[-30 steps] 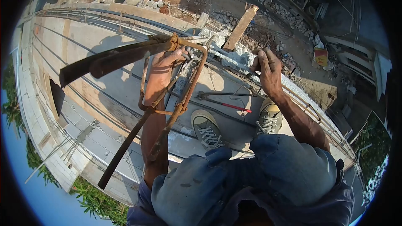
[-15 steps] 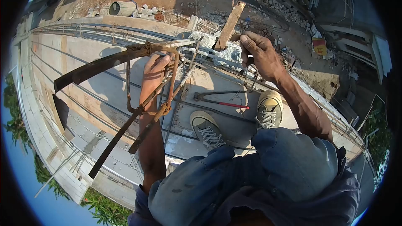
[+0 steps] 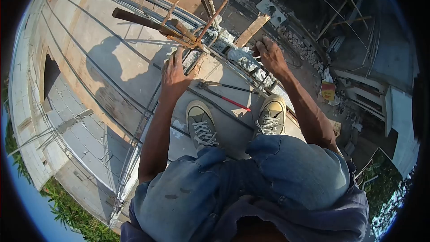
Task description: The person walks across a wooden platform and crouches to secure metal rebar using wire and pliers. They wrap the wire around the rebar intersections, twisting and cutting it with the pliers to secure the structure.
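Note:
My left hand [image 3: 174,75] is open, its fingers stretched toward the foot of a rusty rebar cage [image 3: 197,42], with fingertips right at its lower bars. Tied bars stick up from the cage, and a dark one juts left. My right hand [image 3: 272,59] hovers beside a rough concrete beam edge [image 3: 244,58], fingers loosely bent and apart, with nothing visible in them. Close to it, a wooden board [image 3: 252,30] slants up from the beam. Between the cage and my shoes [image 3: 201,123] lies a bolt cutter [image 3: 224,95] with one red handle.
Long steel bars [image 3: 139,6] run along the slab edge at upper left. Beyond the beam, the ground drops to rubble [image 3: 300,40] and a yellow-red bag [image 3: 328,90]. Grey blockwork [image 3: 85,139] shows lower left, near a dark opening [image 3: 51,78].
The view has swung, so the rebar cage now appears higher and farther from me. My left hand has come out from among its bars to its foot. My right hand's fingers have loosened.

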Tool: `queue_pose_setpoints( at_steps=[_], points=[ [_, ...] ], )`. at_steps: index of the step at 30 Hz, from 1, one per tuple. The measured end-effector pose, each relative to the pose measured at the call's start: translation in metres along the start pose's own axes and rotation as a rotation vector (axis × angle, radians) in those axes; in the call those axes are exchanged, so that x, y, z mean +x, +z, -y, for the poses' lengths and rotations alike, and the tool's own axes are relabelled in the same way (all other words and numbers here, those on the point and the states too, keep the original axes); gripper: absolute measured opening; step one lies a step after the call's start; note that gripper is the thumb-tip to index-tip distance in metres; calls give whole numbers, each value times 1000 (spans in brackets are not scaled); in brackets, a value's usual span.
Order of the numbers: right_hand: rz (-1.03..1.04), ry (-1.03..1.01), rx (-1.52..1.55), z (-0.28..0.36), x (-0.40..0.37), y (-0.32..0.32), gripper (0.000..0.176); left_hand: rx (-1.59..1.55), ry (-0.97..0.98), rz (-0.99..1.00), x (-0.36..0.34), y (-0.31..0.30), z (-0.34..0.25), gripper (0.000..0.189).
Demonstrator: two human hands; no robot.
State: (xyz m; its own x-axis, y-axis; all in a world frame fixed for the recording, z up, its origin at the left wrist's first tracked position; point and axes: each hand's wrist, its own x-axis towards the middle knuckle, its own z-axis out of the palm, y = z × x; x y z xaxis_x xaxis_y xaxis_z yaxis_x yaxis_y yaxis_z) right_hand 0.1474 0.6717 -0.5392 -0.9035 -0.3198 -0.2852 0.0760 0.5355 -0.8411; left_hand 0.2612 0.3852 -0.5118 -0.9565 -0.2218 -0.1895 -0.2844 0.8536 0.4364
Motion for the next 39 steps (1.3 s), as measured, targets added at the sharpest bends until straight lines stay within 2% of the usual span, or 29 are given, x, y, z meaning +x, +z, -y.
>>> queue_pose_setpoints(
  at_steps=[2,4,6,8,10,12,14,16,17,18,20,21,22,24,25,28,30,31,32,33,34,35,36,38,39],
  points=[
    [-36,6,83,-2,-5,11,28,88,-46,2,6,3,7,80],
    [-11,33,100,11,-10,8,28,-51,-81,114,8,-2,5,78],
    [-18,98,83,22,-19,5,28,-101,-49,99,5,0,7,78],
    [-24,116,-63,20,-17,5,30,-105,-64,134,10,-1,7,78],
    [-59,168,-3,10,-12,10,31,-60,43,102,13,5,17,80],
    [-44,178,74,7,-11,11,31,-147,115,31,14,5,20,84],
    [-37,218,134,11,-12,8,30,-237,86,136,14,-3,18,87],
    [-34,155,-59,15,-15,9,29,-182,-11,114,17,-10,21,86],
    [-45,108,-29,11,-17,9,29,-244,57,61,22,-10,29,76],
    [-53,117,-23,10,-18,10,29,-239,65,71,30,-16,36,76],
    [-81,124,19,10,-18,12,30,-350,107,-7,41,-28,46,63],
    [-73,123,18,10,-17,11,30,-97,-107,123,41,-41,39,47],
    [-54,135,4,10,-16,9,30,-97,-117,119,40,-39,38,47],
    [-19,136,-5,10,-13,8,30,-209,44,162,35,-29,37,35],
    [-20,158,39,10,-12,9,29,-129,120,55,33,-17,43,30],
    [-11,164,5,7,-10,12,29,-220,138,-47,37,-2,57,28],
    [-59,199,187,8,-14,11,27,-286,12,20,38,1,64,26],
    [-81,154,259,2,-15,12,28,-329,-8,95,37,1,60,25],
    [-190,89,203,-11,-13,17,29,-374,-26,166,36,2,56,24],
    [-211,110,139,-7,-13,10,28,-422,37,101,34,3,50,24],
    [-234,130,75,5,-17,3,27,-433,14,66,34,2,47,24],
    [-206,100,60,18,-22,-6,27,-432,15,81,36,0,46,24],
    [-114,140,195,41,-32,-20,25,-437,13,98,34,-4,43,23],
    [99,202,336,76,-49,-38,22,-461,5,22,28,-15,29,23],
    [210,231,347,90,-58,-45,20,-425,53,-195,23,-14,24,24]
  ],
)
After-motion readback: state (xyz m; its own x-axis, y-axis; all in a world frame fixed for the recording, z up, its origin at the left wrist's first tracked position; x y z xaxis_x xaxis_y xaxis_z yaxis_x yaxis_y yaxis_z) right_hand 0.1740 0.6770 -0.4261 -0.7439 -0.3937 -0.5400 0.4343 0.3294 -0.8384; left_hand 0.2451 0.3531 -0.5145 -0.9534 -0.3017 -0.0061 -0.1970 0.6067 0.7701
